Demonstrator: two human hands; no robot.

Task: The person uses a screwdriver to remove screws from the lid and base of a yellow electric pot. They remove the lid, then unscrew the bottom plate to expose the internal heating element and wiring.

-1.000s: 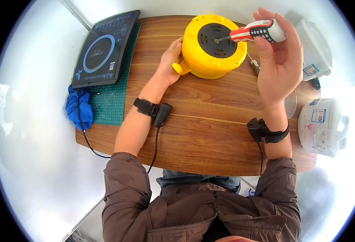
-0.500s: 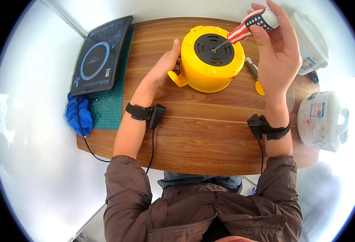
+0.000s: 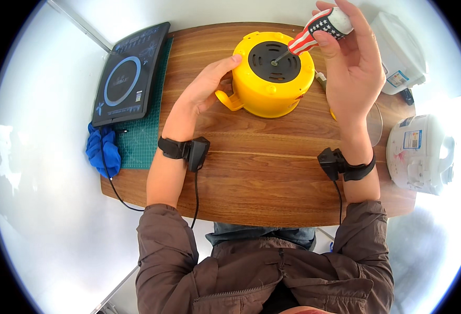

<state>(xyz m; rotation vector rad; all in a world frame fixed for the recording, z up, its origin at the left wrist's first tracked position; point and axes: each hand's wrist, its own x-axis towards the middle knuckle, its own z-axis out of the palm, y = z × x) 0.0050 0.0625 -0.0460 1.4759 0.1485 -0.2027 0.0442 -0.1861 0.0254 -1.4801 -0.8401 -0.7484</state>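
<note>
A yellow electric pot (image 3: 266, 99) stands upside down on the table, its round black vented base plate (image 3: 262, 71) facing up. My left hand (image 3: 207, 86) steadies it from the left, thumb on the upper edge and the other fingers partly hidden against the side, above the yellow handle (image 3: 229, 100). In my right hand (image 3: 353, 73) is a screwdriver (image 3: 314, 32) with a red, white and dark starred handle, gripped between thumb and fingers. Its shaft slants down to the left, and the tip meets the screw hole at the plate's middle.
An induction cooker (image 3: 128, 73) lies on a green cutting mat (image 3: 139, 144) at the left, beside a blue cloth (image 3: 102, 149). At the right are a white rice cooker (image 3: 416, 154) and a white lidded container (image 3: 398, 52). A pale cable (image 3: 380, 123) runs behind my right wrist.
My left thumb has moved up onto the pot's top edge. Pot, screwdriver and right hand sit slightly further left; the screwdriver tip stays at the plate's centre.
</note>
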